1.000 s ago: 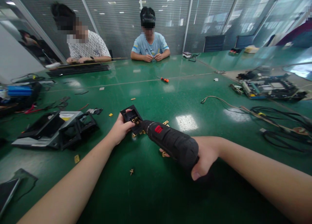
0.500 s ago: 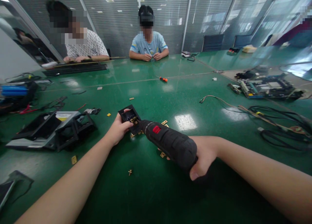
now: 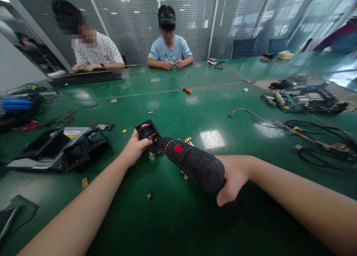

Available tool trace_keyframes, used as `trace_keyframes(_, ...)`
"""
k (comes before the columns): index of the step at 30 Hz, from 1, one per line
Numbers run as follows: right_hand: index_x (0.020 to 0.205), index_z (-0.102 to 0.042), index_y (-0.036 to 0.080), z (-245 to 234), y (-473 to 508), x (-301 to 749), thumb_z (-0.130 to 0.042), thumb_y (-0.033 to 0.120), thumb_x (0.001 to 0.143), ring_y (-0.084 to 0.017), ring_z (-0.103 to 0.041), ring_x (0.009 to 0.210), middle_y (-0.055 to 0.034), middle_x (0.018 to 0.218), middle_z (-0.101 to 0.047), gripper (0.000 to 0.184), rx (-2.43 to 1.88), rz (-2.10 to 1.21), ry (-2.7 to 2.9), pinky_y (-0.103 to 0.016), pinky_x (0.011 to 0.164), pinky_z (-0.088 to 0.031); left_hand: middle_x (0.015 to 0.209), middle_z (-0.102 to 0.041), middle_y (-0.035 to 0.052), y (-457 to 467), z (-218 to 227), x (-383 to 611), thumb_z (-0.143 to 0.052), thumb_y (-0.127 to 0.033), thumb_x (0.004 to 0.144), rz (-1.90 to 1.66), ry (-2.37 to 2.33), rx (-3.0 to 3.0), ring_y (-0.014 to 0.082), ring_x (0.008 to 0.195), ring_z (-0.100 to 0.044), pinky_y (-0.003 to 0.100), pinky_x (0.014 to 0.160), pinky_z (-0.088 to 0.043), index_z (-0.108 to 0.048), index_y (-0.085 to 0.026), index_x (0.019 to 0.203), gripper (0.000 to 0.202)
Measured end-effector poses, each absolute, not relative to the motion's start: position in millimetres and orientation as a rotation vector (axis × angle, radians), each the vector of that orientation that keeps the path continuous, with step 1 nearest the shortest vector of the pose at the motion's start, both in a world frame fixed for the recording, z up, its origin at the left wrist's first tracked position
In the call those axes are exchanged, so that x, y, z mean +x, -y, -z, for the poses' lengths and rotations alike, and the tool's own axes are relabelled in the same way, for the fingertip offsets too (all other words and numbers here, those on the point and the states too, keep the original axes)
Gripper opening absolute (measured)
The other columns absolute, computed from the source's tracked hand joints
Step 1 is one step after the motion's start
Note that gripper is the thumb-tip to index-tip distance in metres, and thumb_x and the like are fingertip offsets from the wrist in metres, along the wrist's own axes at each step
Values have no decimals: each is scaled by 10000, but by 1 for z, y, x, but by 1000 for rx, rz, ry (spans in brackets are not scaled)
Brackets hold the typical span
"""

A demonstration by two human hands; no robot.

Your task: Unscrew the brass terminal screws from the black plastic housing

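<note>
My left hand (image 3: 137, 142) grips a black rectangular plastic housing (image 3: 149, 126) with small brass pieces (image 3: 154, 138) inside it, thumb pressed over its near side. In my right hand (image 3: 232, 178) is a black cordless drill (image 3: 195, 161) with a red switch on top, held level and pointing left. Its front end meets the housing's right side; the tip is hidden there. Loose brass plates (image 3: 188, 139) lie around and partly under the drill. Closer to me on the table rests a little heap of brass screws (image 3: 148, 196).
Black and silver casings (image 3: 83, 148) lie at the left. Coiled black cables (image 3: 315, 137) and a circuit board (image 3: 309, 100) are at the right. An orange screwdriver (image 3: 187, 90) lies farther back on the green table (image 3: 167, 226). Two people (image 3: 170, 51) sit across from me.
The drill has shifted very slightly to the left. My left hand and the housing stay almost where they were.
</note>
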State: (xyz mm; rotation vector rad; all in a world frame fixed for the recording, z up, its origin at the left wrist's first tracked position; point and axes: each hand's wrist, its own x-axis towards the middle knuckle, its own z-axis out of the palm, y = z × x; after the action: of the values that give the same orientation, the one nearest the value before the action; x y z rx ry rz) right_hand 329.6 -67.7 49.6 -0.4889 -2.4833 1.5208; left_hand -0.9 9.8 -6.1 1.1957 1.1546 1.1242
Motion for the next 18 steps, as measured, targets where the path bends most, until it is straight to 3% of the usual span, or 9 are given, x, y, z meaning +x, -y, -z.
trace_keyframes(13,1630,-280,168,-51,69,330,-846,452,697,-402,-452,1446,-180,1672,-319,1127,-506,-1521,2493,-498,1248,-268,1067,-670,-16,-9,6,0,-757,-154,601,-1133,-1133,1198,216,963,-694,377,856,-588,-508,-291,1267,724)
trace_keyframes(18,1566,-411,205,-47,68,331,-851,411,684,-379,-517,1379,-146,1591,-450,1007,-494,-1509,2496,-502,1228,-300,1099,-659,-7,-8,5,0,-745,-165,615,-1124,-1151,1232,229,978,-695,411,871,-593,-507,-292,1261,701)
